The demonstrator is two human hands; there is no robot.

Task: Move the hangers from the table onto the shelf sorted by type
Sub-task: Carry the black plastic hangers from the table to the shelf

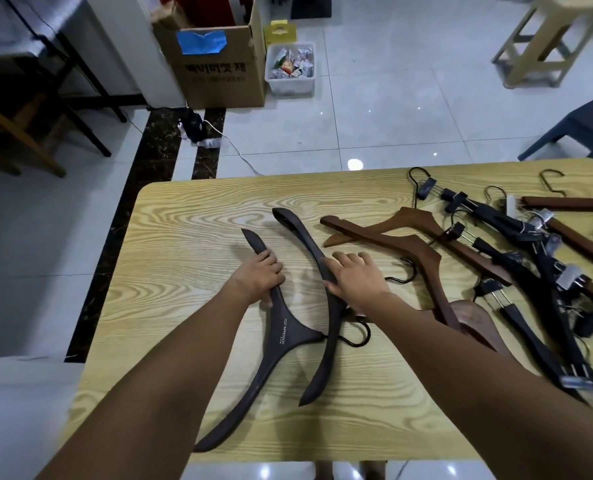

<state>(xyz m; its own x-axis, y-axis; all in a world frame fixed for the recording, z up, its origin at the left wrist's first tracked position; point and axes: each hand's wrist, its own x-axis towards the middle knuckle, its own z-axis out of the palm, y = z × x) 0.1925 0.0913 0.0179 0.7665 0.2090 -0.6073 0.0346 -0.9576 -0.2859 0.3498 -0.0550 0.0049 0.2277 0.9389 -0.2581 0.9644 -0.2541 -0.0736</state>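
A: Step, quick?

B: Sorting and pick-up, first batch. Two matching dark wide-shoulder hangers lie side by side on the table (184, 237) right in front of me. My left hand (260, 275) grips the upper arm of the printed dark hanger (288, 336), fingers curled round it. My right hand (354, 278) clasps the plain dark hanger (329, 306), thumb on its left edge and fingers over the top.

A: Lifted?

B: Not that I can tell; both look flat on the wood.

A: Next?

B: I'd say bring the two together, hooks aligned, lift them as a pair and carry them off. The shelf isn't in view.

A: What's left?

B: Further right, brown wooden hangers (409, 237), then a tangle of black clip hangers (516, 271). Their hooks overlap, so those need untangling. Beyond, on the floor, there's a cardboard box (219, 64).
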